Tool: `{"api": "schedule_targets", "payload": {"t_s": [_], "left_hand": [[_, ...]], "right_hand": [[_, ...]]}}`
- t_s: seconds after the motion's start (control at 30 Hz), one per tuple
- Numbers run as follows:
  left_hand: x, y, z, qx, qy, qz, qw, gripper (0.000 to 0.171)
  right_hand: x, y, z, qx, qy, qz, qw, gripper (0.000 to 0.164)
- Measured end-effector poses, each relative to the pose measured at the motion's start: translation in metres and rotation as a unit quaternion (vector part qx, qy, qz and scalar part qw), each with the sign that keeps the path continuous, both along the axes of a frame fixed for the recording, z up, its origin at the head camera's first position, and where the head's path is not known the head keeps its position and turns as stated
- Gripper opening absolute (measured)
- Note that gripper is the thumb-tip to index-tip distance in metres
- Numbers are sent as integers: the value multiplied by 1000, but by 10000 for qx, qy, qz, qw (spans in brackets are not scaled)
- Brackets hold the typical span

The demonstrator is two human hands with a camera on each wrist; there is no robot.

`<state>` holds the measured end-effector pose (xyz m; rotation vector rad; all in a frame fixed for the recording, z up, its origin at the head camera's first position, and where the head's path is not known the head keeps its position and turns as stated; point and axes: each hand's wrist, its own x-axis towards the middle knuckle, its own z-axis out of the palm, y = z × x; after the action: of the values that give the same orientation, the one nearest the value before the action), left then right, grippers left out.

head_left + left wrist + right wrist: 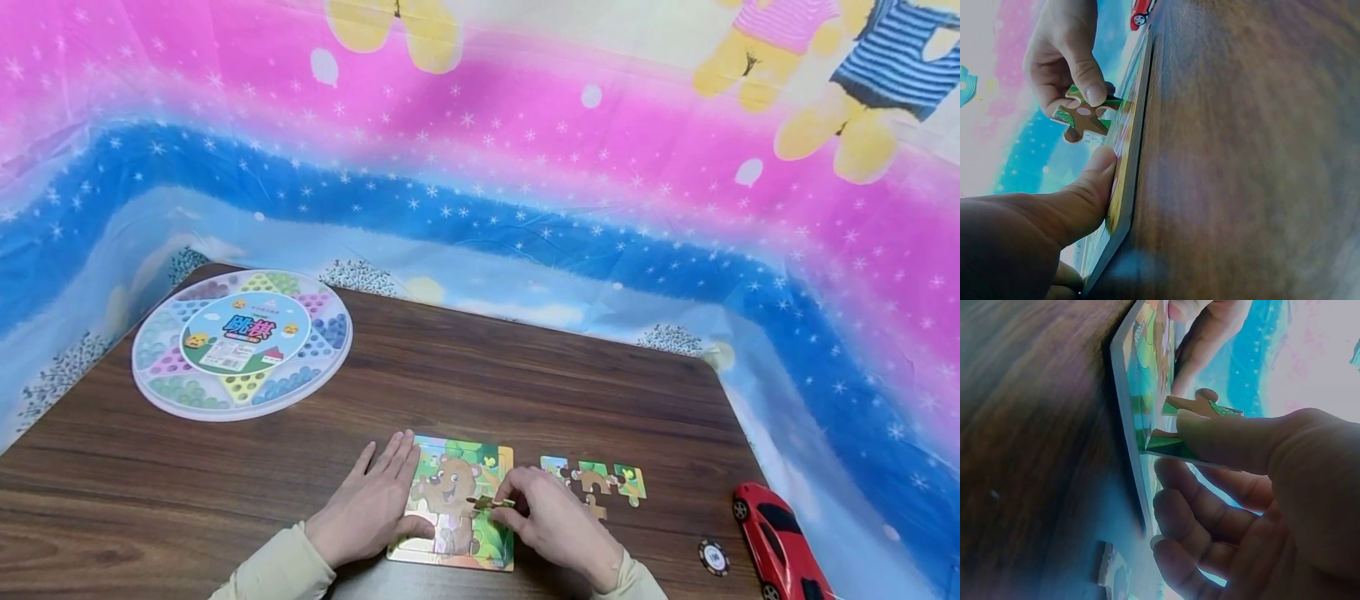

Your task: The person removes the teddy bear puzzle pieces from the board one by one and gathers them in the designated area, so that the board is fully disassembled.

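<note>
Left hand [367, 504] splayed against the puzzle board [507, 460] between both hands, likely steadying it; right hand [555, 517] pinches a piece [1088, 120]!

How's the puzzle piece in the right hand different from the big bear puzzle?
The puzzle piece is small; the bear puzzle is much bigger. The piece has knobs and notches, while the puzzle's outer edges are mostly straight. The piece is tilted, pinched in the right hand; the puzzle lies flat on the table. Both have brown and green on them.
</note>
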<state>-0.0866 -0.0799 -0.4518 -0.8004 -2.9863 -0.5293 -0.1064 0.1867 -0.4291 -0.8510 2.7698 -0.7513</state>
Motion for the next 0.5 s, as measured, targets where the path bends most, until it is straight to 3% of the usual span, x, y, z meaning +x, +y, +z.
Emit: {"api": "schedule_targets", "payload": {"t_s": [0.5], "left_hand": [[0,0,1,45,-122,31,9999,98]], "right_hand": [[-4,15,17,-581,-651,-399,9954,5]]}}
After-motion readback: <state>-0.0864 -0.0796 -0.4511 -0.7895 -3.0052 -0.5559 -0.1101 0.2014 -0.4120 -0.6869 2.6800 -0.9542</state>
